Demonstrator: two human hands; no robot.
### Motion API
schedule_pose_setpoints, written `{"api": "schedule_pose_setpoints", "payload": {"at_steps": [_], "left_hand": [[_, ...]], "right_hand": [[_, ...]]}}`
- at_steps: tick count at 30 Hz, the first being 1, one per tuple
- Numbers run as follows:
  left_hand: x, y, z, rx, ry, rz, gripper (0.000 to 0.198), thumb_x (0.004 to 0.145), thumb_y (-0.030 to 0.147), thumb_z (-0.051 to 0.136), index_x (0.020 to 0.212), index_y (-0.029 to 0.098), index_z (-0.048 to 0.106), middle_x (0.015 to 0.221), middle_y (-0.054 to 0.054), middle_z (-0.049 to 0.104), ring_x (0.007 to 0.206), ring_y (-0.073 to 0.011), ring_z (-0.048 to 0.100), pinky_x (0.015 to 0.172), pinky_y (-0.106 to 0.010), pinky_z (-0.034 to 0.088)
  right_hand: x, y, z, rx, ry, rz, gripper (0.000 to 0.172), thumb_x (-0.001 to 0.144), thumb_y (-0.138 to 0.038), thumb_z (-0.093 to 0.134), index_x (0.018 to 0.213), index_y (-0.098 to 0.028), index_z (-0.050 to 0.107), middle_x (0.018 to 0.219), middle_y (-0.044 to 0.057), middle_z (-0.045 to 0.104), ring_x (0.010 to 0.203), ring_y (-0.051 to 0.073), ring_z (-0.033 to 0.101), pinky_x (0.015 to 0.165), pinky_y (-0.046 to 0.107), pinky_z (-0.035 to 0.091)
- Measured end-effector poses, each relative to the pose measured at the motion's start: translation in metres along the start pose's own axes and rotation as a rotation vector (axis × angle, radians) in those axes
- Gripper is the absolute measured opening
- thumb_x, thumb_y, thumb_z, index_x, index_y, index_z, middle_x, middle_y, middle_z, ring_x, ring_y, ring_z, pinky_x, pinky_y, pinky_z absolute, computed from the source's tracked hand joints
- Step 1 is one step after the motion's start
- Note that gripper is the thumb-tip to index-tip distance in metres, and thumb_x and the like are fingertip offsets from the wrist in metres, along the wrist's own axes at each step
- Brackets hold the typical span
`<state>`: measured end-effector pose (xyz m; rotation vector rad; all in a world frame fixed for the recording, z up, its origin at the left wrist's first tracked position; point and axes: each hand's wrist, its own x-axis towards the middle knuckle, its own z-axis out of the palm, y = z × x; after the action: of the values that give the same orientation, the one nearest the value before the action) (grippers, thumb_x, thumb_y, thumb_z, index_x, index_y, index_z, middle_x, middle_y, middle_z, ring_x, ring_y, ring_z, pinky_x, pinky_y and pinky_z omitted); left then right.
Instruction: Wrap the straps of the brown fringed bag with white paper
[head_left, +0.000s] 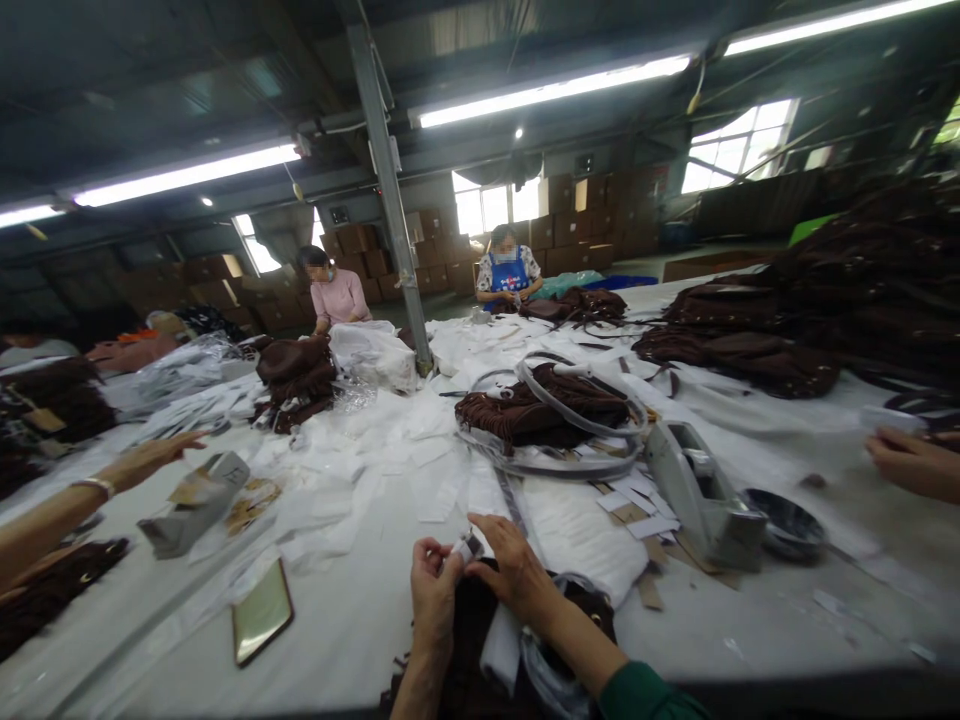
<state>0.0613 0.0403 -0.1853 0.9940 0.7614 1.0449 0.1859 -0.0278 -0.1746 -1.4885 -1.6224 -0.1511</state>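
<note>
My left hand pinches a small piece wrapped in white above a dark brown fringed bag at the table's front edge. From the right, my right hand reaches to the same piece, its thumb and fingers around the piece's other side. A white roll of wrapping and clear plastic-covered tubing lie on the bag below my hands. Further back, another brown bag rests with loops of wrapped strap around it.
A grey tape dispenser and a dark bowl stand right. Left are a phone, another dispenser and a person's arm. Another person's hand is far right. Two people work across the table.
</note>
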Motion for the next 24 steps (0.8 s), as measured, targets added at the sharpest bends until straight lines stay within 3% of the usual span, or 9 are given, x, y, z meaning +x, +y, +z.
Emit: {"api": "schedule_pose_setpoints", "payload": {"at_steps": [4,7,9,11,12,15,19,24], "left_hand": [[-0.002,-0.008,-0.008,0.095,-0.025,0.049,0.038,0.066,0.038,0.075,0.084,0.020,0.047,0.077,0.001,0.065,0.074,-0.0148,0.064,0.072,-0.026,0.049],[-0.002,-0.017,-0.016,0.175,0.008,0.028,0.044,0.060,0.044,0.078,0.085,0.018,0.051,0.080,-0.002,0.068,0.073,-0.0181,0.066,0.068,-0.029,0.050],[-0.001,-0.022,-0.018,0.231,0.019,0.014,0.048,0.056,0.048,0.079,0.085,0.018,0.054,0.080,-0.002,0.068,0.075,-0.0202,0.066,0.068,-0.030,0.051],[-0.002,-0.024,-0.019,0.295,0.024,-0.014,0.051,0.055,0.052,0.077,0.085,0.018,0.056,0.080,-0.002,0.067,0.073,-0.0207,0.065,0.066,-0.030,0.052],[-0.003,-0.024,-0.018,0.335,0.026,-0.018,0.052,0.055,0.055,0.076,0.085,0.018,0.056,0.080,-0.002,0.067,0.072,-0.0207,0.065,0.065,-0.031,0.051],[-0.006,-0.023,-0.016,0.459,0.037,0.030,0.053,0.056,0.060,0.072,0.084,0.018,0.057,0.080,-0.002,0.067,0.072,-0.0216,0.064,0.069,-0.034,0.050],[-0.005,-0.024,-0.017,0.556,0.037,0.053,0.055,0.054,0.065,0.069,0.084,0.019,0.058,0.083,-0.004,0.069,0.078,-0.0254,0.065,0.073,-0.037,0.050],[-0.004,-0.024,-0.018,0.619,0.046,0.019,0.055,0.050,0.064,0.070,0.082,0.021,0.059,0.085,-0.005,0.071,0.082,-0.0294,0.067,0.075,-0.040,0.051]], "right_hand": [[-0.002,0.002,-0.027,-0.118,0.119,0.010,0.053,0.089,-0.043,0.056,0.134,-0.017,0.044,0.121,0.014,0.060,0.114,0.027,0.054,0.094,0.045,0.047],[-0.015,0.027,-0.082,-0.284,0.304,0.143,0.039,0.092,-0.037,0.050,0.127,-0.019,0.051,0.118,0.012,0.062,0.113,0.026,0.054,0.096,0.045,0.045],[-0.031,0.050,-0.135,-0.421,0.454,0.354,0.038,0.091,-0.040,0.048,0.121,-0.017,0.057,0.118,0.013,0.063,0.113,0.026,0.054,0.099,0.045,0.041],[-0.052,0.072,-0.190,-0.546,0.605,0.692,0.046,0.089,-0.046,0.044,0.117,-0.013,0.060,0.119,0.016,0.062,0.115,0.028,0.052,0.101,0.043,0.038],[-0.062,0.081,-0.216,-0.571,0.627,0.885,0.051,0.087,-0.048,0.041,0.118,-0.013,0.059,0.121,0.016,0.061,0.115,0.028,0.052,0.099,0.041,0.038],[-0.083,0.103,-0.267,-0.550,0.555,1.078,0.053,0.083,-0.051,0.037,0.098,-0.011,0.069,0.098,0.017,0.070,0.094,0.031,0.062,0.081,0.039,0.046],[-0.087,0.118,-0.277,-0.428,0.387,1.133,0.050,0.077,-0.056,0.044,0.060,-0.016,0.069,0.057,0.007,0.065,0.063,0.023,0.062,0.057,0.028,0.042],[-0.080,0.123,-0.267,-0.326,0.359,1.141,0.044,0.071,-0.051,0.052,0.055,-0.014,0.069,0.049,0.004,0.061,0.053,0.019,0.057,0.050,0.025,0.036]]}}
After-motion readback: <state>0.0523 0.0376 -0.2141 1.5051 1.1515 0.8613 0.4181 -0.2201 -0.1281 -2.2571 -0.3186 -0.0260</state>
